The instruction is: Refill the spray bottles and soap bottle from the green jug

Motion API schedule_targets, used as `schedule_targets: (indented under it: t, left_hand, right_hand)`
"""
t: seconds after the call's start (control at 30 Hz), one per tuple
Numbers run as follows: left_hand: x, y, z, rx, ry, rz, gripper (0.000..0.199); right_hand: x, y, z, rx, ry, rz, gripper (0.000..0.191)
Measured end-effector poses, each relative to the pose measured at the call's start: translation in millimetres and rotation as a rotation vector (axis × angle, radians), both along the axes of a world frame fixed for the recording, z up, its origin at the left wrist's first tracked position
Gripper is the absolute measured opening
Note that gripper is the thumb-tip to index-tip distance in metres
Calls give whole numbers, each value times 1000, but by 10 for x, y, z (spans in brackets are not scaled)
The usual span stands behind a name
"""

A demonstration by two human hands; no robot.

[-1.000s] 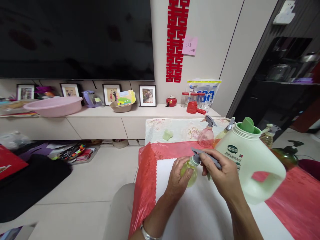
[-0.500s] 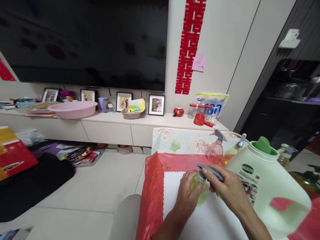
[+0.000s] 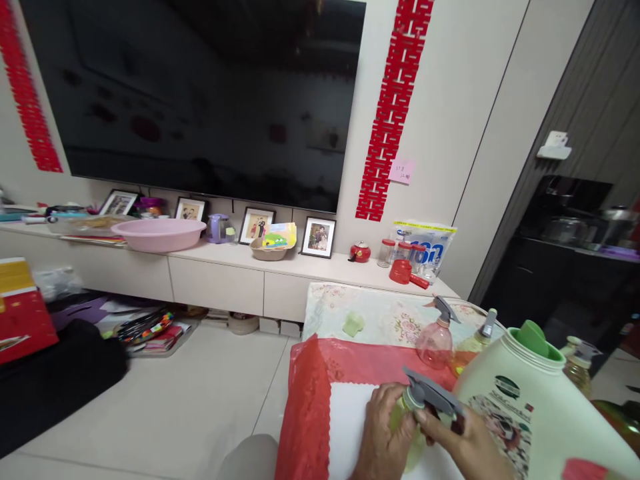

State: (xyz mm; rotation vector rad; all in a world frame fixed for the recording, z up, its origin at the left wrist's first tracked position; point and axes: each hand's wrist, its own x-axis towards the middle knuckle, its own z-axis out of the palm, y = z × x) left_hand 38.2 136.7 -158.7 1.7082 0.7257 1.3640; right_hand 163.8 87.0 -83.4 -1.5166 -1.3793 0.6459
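A small spray bottle [image 3: 413, 427] with yellowish-green liquid stands over the white sheet [image 3: 346, 420]. My left hand [image 3: 384, 433] is closed around its body, thumb in front. My right hand [image 3: 457, 437] is closed at its neck, with the thumb on the pale green collar under the grey trigger sprayer [image 3: 435, 392]. The sprayer sits on the bottle's mouth, its nozzle pointing left. Just right of my right hand is a large pale green jug [image 3: 505, 373] with a green funnel or cap [image 3: 533, 338] in its mouth. Some fingertips are hidden behind the bottle.
Behind my hands are a pink spray bottle [image 3: 435, 343] and a yellow one [image 3: 470, 348]. A pale green cap [image 3: 353, 324] lies on the floral cloth [image 3: 370, 310]. Red plastic [image 3: 306, 400] covers the table's left edge. A cabinet [image 3: 220, 277] holds a pink basin [image 3: 159, 235].
The grey sprayer has turned, and more of its body now shows above the collar. My right hand has moved from the sprayer's side down to the neck. The camera has tilted up.
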Motion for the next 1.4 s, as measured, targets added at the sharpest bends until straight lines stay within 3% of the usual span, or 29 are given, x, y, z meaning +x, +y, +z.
schedule_targets:
  t: [0.23, 0.4, 0.57, 0.7, 1.07, 1.4]
  left_hand:
    - [53, 96, -208, 56, -6, 7, 42]
    - [177, 145, -419, 101, -57, 110, 52]
    - [271, 166, -525, 75, -64, 155, 55]
    - [275, 152, -518, 35, -52, 206, 56]
    - [24, 121, -355, 90, 55, 64, 43]
    - [15, 69, -280, 77, 60, 68, 39]
  right_hand:
    - [16, 61, -213, 14, -58, -76, 52]
    - [186, 121, -263, 43, -201, 65, 52]
    - [206, 113, -314, 106, -283, 21, 49]
    - [164, 100, -343, 110, -285, 19, 48]
    - [141, 123, -401, 235, -332, -79, 42]
    - [-15, 86, -278, 307, -335, -102, 37]
